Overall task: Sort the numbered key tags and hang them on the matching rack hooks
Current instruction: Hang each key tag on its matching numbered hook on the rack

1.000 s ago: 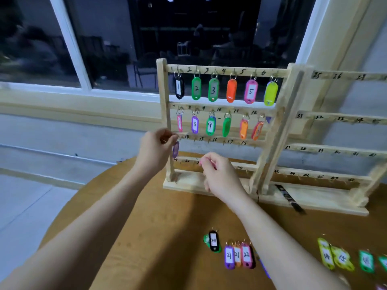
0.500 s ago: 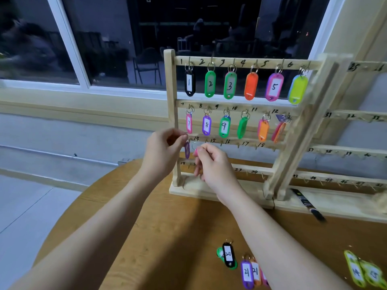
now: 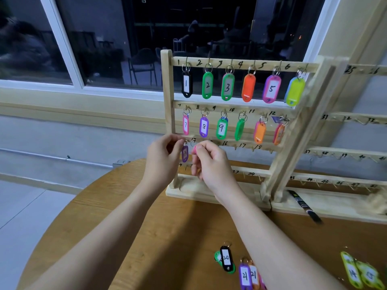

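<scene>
A wooden key rack [image 3: 167, 95] with numbered hooks stands at the back of the round table. Its top two rows carry coloured tags 1 to 12. A purple tag marked 13 [image 3: 185, 153] hangs at the left end of the third row. My left hand [image 3: 162, 160] is beside it, thumb and fingers by its ring. My right hand [image 3: 211, 162] pinches a pink tag [image 3: 194, 150] whose ring is up near the hook marked 14. Loose tags lie on the table: a black 20 [image 3: 226, 258], a purple 21 [image 3: 244, 276], yellow-green ones [image 3: 361, 273] at the right.
A second wooden rack [image 3: 345, 152] with hooks numbered from 25 up joins the first on the right. A black marker pen [image 3: 303, 206] lies on its base. The round wooden table [image 3: 136, 237] ends at the left over a grey floor. A dark window is behind.
The view moved closer to the rack. My right hand rose from the lower rail to the third row with the pink tag. My left hand stayed at the purple 13 tag.
</scene>
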{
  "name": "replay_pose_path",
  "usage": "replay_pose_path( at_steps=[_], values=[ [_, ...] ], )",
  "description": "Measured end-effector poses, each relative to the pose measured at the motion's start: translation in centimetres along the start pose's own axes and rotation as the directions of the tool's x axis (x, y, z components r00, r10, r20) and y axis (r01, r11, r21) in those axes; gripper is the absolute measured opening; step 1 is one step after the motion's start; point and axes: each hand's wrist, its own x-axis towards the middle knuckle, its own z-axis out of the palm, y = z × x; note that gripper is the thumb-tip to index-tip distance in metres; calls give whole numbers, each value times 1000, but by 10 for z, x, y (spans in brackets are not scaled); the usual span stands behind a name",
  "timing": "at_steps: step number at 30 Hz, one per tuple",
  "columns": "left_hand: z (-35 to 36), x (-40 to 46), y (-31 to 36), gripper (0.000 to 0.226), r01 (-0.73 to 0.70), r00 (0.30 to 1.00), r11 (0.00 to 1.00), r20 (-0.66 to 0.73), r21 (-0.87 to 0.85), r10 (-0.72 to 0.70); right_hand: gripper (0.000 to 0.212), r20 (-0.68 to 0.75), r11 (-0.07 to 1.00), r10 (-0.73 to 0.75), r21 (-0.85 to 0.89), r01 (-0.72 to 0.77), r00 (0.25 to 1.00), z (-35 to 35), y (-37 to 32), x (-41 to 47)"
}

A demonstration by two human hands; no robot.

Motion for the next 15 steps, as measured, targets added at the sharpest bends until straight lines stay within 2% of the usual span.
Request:
replay_pose_path(
  at_steps=[8, 15],
  values=[
    [3, 2, -4, 15, 67, 998, 997, -8, 28, -66, 26, 0, 999, 5, 42, -5, 1000, 4, 0, 2],
    [-6, -1, -21, 20, 168, 983, 986, 73, 9, -168, 26, 22, 996, 58, 62, -60, 998, 16, 2, 4]
  ],
)
